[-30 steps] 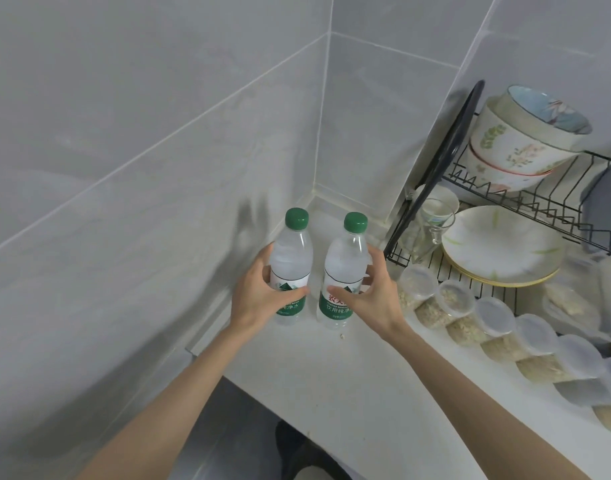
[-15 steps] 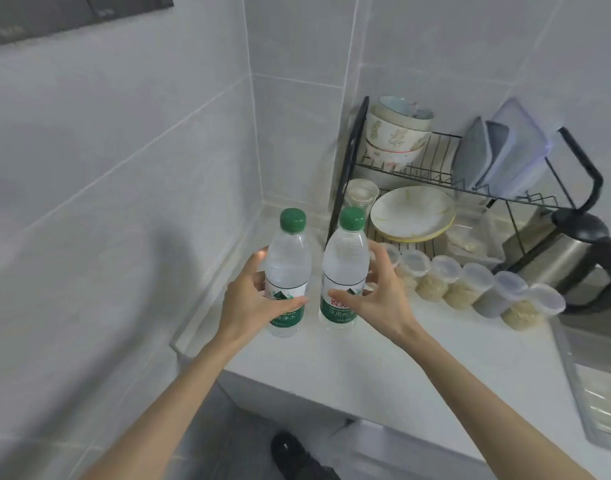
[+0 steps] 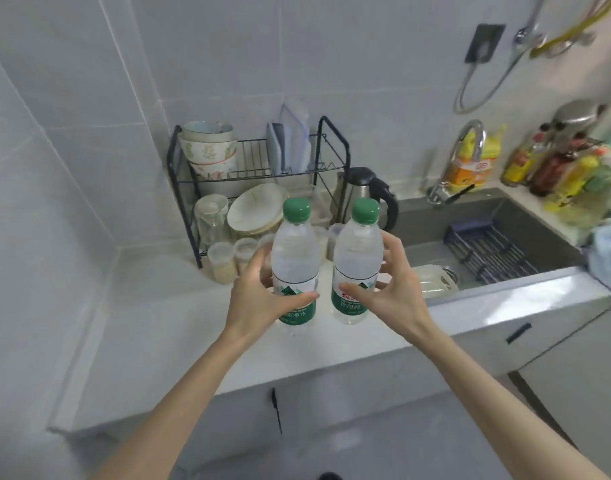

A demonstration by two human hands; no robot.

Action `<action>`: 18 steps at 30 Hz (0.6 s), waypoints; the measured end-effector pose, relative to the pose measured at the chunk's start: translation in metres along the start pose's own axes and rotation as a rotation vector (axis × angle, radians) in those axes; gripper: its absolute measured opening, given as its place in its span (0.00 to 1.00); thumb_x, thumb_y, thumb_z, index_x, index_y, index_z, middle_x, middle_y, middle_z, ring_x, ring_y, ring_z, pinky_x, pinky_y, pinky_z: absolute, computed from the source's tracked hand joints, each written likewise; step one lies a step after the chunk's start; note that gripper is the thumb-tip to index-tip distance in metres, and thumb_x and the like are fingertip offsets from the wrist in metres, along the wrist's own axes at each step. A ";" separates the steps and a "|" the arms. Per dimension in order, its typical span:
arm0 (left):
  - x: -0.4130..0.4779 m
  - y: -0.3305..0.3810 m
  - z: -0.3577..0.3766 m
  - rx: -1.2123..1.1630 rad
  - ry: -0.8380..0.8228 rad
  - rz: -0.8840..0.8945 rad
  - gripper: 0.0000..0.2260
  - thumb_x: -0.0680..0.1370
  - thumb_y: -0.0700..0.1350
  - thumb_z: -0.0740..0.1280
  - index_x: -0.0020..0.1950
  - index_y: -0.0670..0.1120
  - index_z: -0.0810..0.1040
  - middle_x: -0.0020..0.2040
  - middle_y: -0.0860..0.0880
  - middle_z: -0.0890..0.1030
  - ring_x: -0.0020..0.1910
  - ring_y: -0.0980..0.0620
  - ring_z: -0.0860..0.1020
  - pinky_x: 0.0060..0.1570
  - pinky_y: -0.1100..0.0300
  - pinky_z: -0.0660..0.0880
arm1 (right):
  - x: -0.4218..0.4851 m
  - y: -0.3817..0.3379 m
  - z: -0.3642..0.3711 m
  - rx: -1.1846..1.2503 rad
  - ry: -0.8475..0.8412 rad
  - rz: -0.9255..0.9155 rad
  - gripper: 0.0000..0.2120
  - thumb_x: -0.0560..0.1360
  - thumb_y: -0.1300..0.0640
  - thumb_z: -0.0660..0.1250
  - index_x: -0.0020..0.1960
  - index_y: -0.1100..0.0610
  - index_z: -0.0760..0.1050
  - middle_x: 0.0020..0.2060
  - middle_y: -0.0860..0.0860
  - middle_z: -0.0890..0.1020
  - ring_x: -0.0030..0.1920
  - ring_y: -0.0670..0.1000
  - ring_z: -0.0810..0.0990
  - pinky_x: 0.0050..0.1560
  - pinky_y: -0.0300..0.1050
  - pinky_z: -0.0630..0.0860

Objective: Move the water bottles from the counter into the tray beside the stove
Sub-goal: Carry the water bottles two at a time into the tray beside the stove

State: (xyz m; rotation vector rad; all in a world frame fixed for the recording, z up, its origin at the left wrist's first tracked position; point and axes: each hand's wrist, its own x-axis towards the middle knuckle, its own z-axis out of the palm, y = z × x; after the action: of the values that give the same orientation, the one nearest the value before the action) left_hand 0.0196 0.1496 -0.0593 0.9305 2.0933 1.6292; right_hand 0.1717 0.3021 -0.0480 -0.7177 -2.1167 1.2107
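Observation:
Two clear water bottles with green caps and green labels are held upright above the white counter [image 3: 165, 327]. My left hand [image 3: 259, 299] grips the left bottle [image 3: 294, 258] around its label. My right hand [image 3: 390, 292] grips the right bottle [image 3: 357, 258] the same way. The bottles stand side by side, a small gap apart, in front of the dish rack. Neither the stove nor the tray beside it is in view.
A black dish rack [image 3: 259, 174] with bowls and plates stands at the back wall, with several small lidded jars [image 3: 222, 261] in front. A kettle [image 3: 363, 192] sits beside the grey sink [image 3: 487, 237]. Condiment bottles [image 3: 553, 168] crowd the far right.
Both bottles have been lifted off the counter corner and carried right and up. My view has swung right, bringing the kettle, sink and tap into sight.

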 end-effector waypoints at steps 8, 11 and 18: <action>-0.002 0.069 0.138 -0.033 -0.301 0.151 0.40 0.58 0.47 0.82 0.64 0.59 0.67 0.53 0.59 0.80 0.52 0.60 0.79 0.53 0.56 0.78 | -0.062 0.032 -0.139 -0.068 0.327 0.075 0.39 0.63 0.55 0.80 0.67 0.44 0.63 0.55 0.42 0.79 0.55 0.48 0.77 0.52 0.54 0.80; -0.013 0.096 0.207 -0.046 -0.434 0.212 0.39 0.58 0.48 0.82 0.62 0.63 0.66 0.55 0.60 0.78 0.53 0.61 0.77 0.51 0.59 0.76 | -0.093 0.049 -0.202 -0.075 0.459 0.137 0.39 0.62 0.55 0.80 0.65 0.39 0.63 0.53 0.42 0.79 0.53 0.48 0.79 0.51 0.53 0.80; -0.059 0.161 0.379 -0.134 -0.664 0.304 0.37 0.59 0.47 0.82 0.60 0.66 0.68 0.53 0.68 0.77 0.52 0.67 0.77 0.49 0.65 0.76 | -0.173 0.092 -0.357 -0.174 0.687 0.234 0.38 0.62 0.54 0.80 0.65 0.40 0.63 0.52 0.47 0.79 0.50 0.48 0.79 0.49 0.53 0.80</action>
State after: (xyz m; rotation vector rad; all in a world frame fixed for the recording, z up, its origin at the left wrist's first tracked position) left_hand 0.3426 0.4092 -0.0256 1.5394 1.4270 1.3077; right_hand 0.5598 0.4237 -0.0212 -1.2753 -1.5939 0.7348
